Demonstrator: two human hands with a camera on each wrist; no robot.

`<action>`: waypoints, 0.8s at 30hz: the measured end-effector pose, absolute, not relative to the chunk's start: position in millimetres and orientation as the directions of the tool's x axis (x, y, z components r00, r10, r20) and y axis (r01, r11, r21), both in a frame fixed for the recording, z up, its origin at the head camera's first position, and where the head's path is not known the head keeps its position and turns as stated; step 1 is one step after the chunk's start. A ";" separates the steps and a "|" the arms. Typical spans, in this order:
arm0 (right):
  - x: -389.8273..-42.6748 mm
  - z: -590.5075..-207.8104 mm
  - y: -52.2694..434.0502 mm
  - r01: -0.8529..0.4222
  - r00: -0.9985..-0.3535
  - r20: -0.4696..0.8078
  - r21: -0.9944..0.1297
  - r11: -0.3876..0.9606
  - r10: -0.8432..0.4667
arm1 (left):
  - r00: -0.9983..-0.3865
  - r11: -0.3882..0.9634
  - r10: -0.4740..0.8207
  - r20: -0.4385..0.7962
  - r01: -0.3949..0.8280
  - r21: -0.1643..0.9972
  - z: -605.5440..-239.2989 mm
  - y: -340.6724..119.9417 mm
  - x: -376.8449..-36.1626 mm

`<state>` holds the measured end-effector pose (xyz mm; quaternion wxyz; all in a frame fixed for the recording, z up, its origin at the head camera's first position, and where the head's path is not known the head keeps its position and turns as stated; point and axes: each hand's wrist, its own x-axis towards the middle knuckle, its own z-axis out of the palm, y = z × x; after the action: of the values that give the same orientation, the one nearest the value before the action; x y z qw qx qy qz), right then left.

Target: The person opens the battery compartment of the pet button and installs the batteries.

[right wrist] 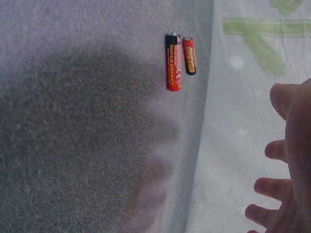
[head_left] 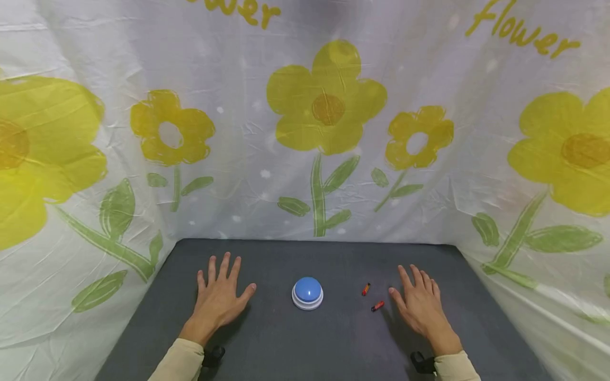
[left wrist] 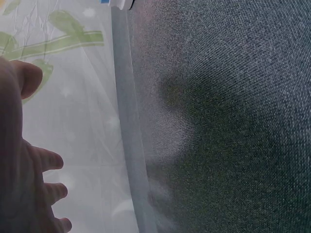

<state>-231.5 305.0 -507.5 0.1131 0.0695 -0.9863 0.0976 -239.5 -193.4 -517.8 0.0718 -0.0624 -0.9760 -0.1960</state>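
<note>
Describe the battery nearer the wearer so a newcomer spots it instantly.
On the dark table, look between the blue button and the right hand. The battery you want lies there, small, with a red body and one black end. Unlike the other battery, it lies lower in the head view, farther from the flowered curtain.

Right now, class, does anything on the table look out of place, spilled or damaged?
Nothing stands out. The blue button sits dome-up on the dark table, and the nearer battery and farther battery lie loose at differing angles, with no leak or damage visible.
</note>
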 end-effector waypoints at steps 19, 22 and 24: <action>-234.5 -487.0 280.4 -0.334 -0.904 0.361 -0.264 0.905 -0.228 | -0.949 0.899 0.195 0.246 0.273 0.342 -507.5 -187.8 -241.9; -236.6 -480.7 269.4 -0.346 -0.910 0.336 -0.290 0.892 -0.243 | -0.943 0.885 0.221 0.248 0.300 0.356 -505.6 -184.3 -243.1; -238.0 -477.7 261.6 -0.349 -0.916 0.311 -0.310 0.884 -0.253 | -0.937 0.869 0.247 0.248 0.327 0.371 -505.0 -181.5 -244.1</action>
<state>-238.0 261.6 -477.7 0.1321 0.1566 -0.9616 0.1827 -244.1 -181.5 -505.0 0.0965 -0.1492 -0.9618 -0.2080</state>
